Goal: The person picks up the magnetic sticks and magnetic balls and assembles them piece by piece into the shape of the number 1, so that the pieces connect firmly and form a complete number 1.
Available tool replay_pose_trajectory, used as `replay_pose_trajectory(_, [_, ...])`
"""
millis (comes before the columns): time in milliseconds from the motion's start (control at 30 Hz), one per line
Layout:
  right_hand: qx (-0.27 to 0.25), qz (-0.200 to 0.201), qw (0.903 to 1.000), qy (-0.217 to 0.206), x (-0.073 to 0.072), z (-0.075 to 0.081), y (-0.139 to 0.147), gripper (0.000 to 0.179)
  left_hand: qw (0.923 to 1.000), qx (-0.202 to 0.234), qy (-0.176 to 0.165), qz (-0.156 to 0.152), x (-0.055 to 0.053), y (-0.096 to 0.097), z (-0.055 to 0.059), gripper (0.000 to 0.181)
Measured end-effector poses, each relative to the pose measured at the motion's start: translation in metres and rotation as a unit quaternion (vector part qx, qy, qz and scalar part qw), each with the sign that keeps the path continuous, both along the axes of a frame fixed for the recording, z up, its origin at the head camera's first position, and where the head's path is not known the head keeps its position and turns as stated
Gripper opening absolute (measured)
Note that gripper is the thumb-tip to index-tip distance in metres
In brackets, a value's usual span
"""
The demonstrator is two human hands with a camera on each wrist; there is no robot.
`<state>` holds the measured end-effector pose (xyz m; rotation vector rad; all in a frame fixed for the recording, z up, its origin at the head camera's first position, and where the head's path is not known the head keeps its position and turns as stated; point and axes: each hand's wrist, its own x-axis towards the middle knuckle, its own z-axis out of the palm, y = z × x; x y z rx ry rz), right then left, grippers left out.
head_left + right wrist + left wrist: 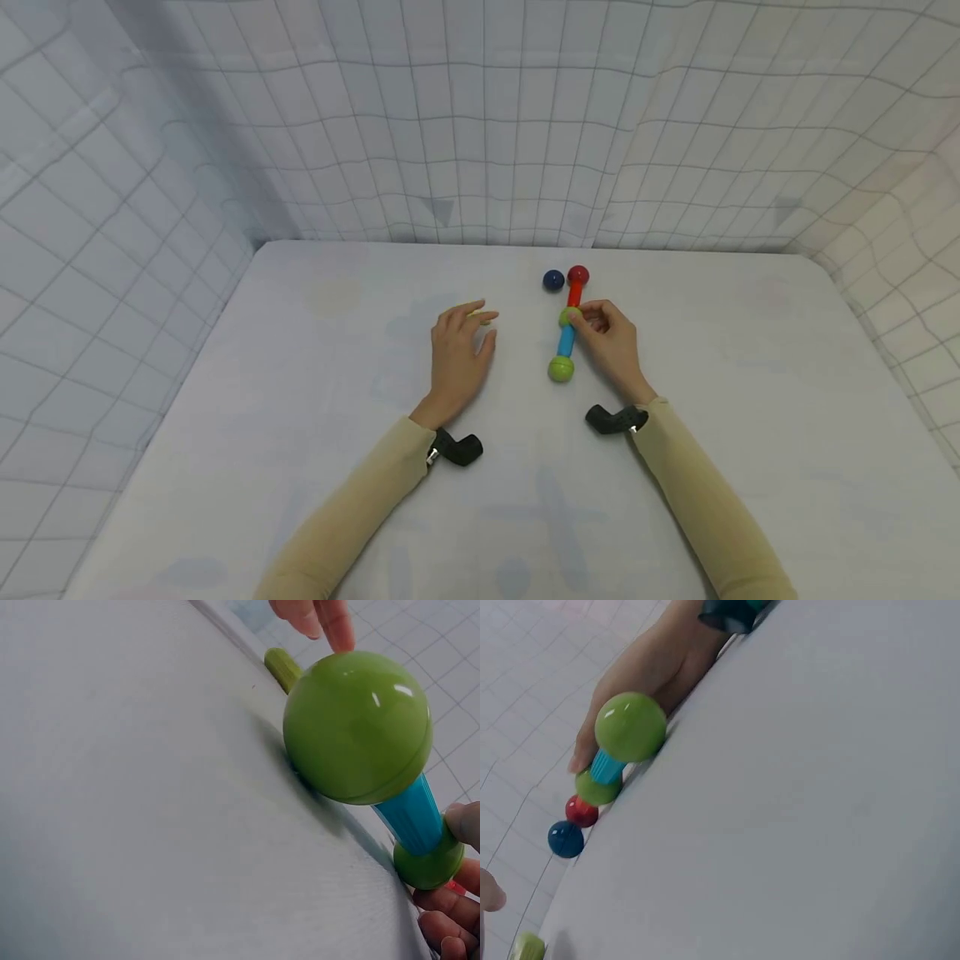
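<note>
My right hand [611, 340] pinches the middle green ball [427, 862] of a toy chain of balls and rods. From that ball a blue rod [566, 340] runs toward me to another green ball [561, 369]. A red rod [574, 294] leads away to a red ball [578, 275] at the far end. To the left, my left hand [456, 354] has its fingers loosely spread, holding nothing. Under its fingertips a yellow-green rod [283, 669] lies on the table, mostly hidden in the head view.
A dark blue ball [553, 281] sits loose just left of the red ball. All of this is on a white table [337, 467], with white grid-patterned curtains [525, 125] along its back and sides.
</note>
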<state>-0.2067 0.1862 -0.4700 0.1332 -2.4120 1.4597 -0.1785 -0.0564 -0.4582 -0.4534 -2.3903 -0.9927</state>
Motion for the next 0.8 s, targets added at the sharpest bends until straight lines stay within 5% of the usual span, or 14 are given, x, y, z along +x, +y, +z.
replay_pose_trajectory(133, [0.004,0.0,1.0,-0.003,0.0,-0.001,0.0,0.03,0.9986,-0.022,-0.043,0.021,-0.006,-0.012,-0.003,0.038])
replay_pose_trajectory(367, [-0.006,0.003,1.0,-0.001,0.0,0.0,0.0,0.029,0.9944,-0.035,-0.1,-0.005,-0.009,-0.018,-0.005,0.041])
replay_pose_trajectory(800, [0.005,0.006,0.9999,-0.009,0.001,0.0,0.001,0.032,0.9971,0.007,-0.074,-0.013,-0.008,-0.019,-0.004,0.023])
